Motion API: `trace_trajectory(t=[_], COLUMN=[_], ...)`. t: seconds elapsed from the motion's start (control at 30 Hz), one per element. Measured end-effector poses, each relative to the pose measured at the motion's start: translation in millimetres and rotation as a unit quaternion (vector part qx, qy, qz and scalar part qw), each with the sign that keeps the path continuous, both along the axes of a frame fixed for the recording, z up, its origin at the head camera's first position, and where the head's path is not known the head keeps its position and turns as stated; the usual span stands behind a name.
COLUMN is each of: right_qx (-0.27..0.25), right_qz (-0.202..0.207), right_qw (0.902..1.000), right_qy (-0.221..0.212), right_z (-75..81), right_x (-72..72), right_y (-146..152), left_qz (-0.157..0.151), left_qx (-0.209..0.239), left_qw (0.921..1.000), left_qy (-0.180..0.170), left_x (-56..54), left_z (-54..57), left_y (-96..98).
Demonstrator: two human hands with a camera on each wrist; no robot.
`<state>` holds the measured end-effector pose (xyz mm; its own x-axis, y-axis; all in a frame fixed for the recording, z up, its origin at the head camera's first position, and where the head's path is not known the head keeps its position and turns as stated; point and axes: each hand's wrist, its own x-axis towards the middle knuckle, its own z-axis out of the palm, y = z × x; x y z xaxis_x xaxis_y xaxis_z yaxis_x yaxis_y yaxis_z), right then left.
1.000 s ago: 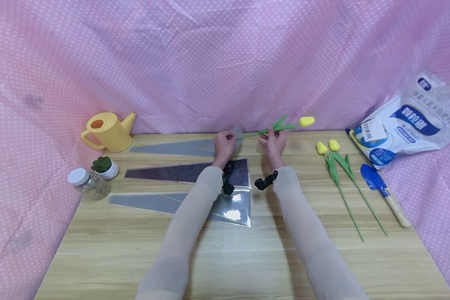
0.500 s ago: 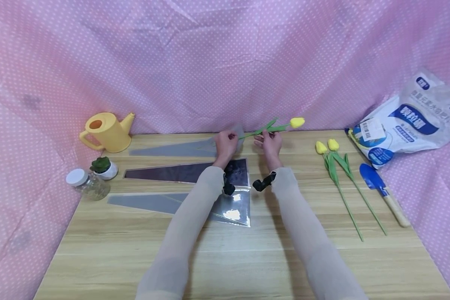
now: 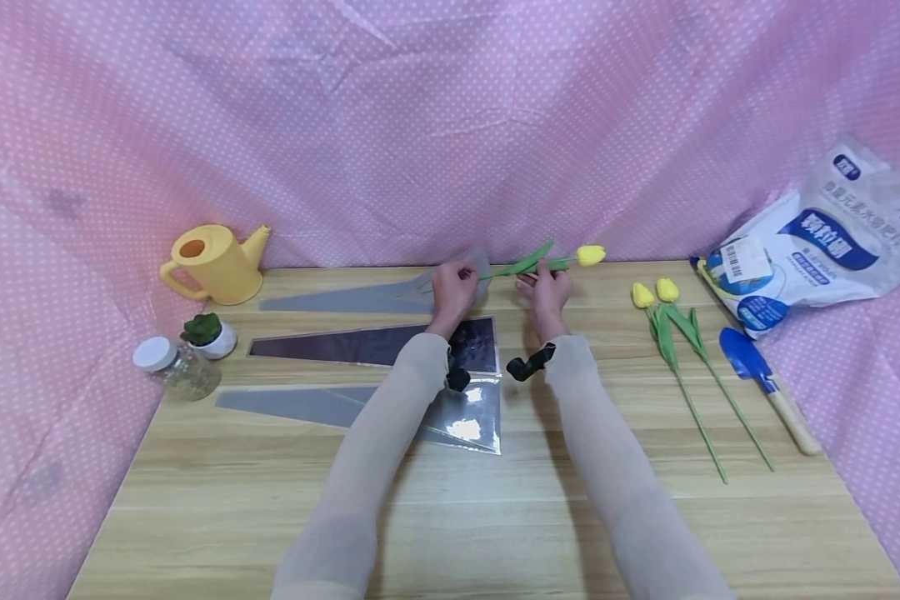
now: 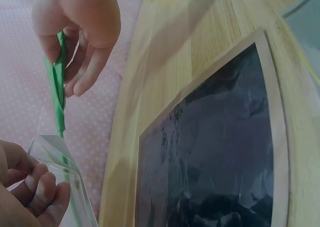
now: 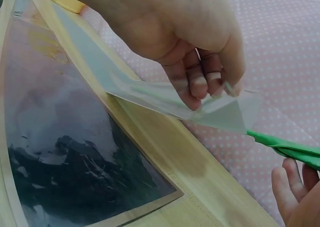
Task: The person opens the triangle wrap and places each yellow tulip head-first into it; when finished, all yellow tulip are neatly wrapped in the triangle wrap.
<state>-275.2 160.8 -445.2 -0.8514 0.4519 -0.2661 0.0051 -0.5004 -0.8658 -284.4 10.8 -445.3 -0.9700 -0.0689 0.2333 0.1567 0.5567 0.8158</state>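
Note:
My left hand pinches the raised mouth of a clear, tapered flower sleeve at the table's back edge. In my right hand is a yellow artificial tulip, gripped by its green leaves, its bloom pointing right. The lower part of the stem lies inside the sleeve, as the left wrist view shows with the green leaves just above the sleeve's mouth. In the right wrist view, my left fingers pinch the film at its rim.
A dark sleeve and another clear one lie nearer me. Two tulips, a blue trowel and a white bag are on the right. Left stand a yellow watering can, a potted succulent and a jar.
The tulip has moved left and slightly down, its stem sliding farther into the sleeve. My right hand first went left with it, then shifted slightly right along the leaves. My left hand stays nearly still.

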Motion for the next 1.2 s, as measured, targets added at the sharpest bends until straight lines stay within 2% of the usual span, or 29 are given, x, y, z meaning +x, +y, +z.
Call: trace_trajectory(t=[0.27, 0.67, 0.87, 1.07, 1.2], right_qx=[0.024, 0.02, 0.031, 0.047, 0.049], right_qz=[0.014, 0.01, 0.0, 0.018, 0.026], right_qw=[0.9996, 0.9997, 0.9992, 0.9986, 0.9984], right_qy=[-0.001, 0.01, 0.023, 0.018, 0.011], right_z=[1.0, 3.7, 4.4, 4.5, 1.8], right_x=[-0.8, -2.2, -1.9, 0.0, 1.9], right_y=[-3.8, -12.8, -11.8, -18.2, -20.8], left_qz=[0.001, 0.004, -0.005, -0.005, -0.009], left_qx=[-0.005, -0.025, -0.014, -0.027, -0.018], left_qw=[0.9999, 0.9995, 0.9998, 0.9991, 0.9991], left_qy=[0.009, 0.017, 0.015, 0.033, 0.038], left_x=[1.7, 4.0, 5.1, 5.3, 5.7], left_z=[4.0, 5.8, 6.3, 8.3, 8.9], left_y=[3.9, 7.5, 8.9, 10.7, 11.7])
